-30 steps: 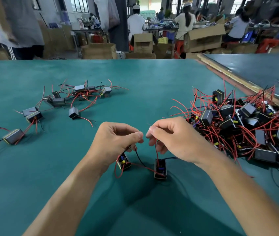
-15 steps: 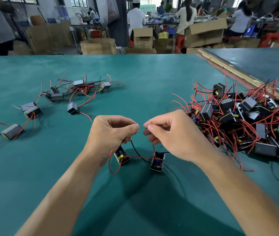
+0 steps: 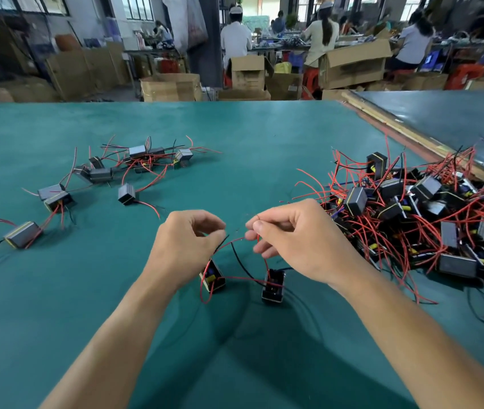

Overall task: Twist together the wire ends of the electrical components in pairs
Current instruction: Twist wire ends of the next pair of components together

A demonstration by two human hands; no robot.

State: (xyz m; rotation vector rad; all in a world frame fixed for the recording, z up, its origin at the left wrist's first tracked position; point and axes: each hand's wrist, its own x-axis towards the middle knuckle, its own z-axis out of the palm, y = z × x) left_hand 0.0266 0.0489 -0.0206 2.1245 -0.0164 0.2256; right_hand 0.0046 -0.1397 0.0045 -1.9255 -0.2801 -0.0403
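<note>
The hands have drawn apart: half a second ago the fingertips nearly met, and now a clear gap lies between them. The left hand (image 3: 187, 249) is curled, and the black wire (image 3: 220, 245) comes out from under its fingertips, so it seems to hold that wire in a narrow pinch. The right hand (image 3: 296, 243) pinches the red wire (image 3: 234, 242) between thumb and forefinger, its other fingers curled beneath. The red wire arcs across the gap toward the left fingers. Whether the bare ends are joined is too fine to tell.

Below the grips, as before, the left component (image 3: 212, 277) and right component (image 3: 273, 286) sit on the table (image 3: 249, 137), just under the wrists and near each other, with red and black leads running up to the fingers. The pile (image 3: 426, 219) lies just right of the right hand. The finished pairs (image 3: 134, 163) lie well left of and beyond the left hand.
</note>
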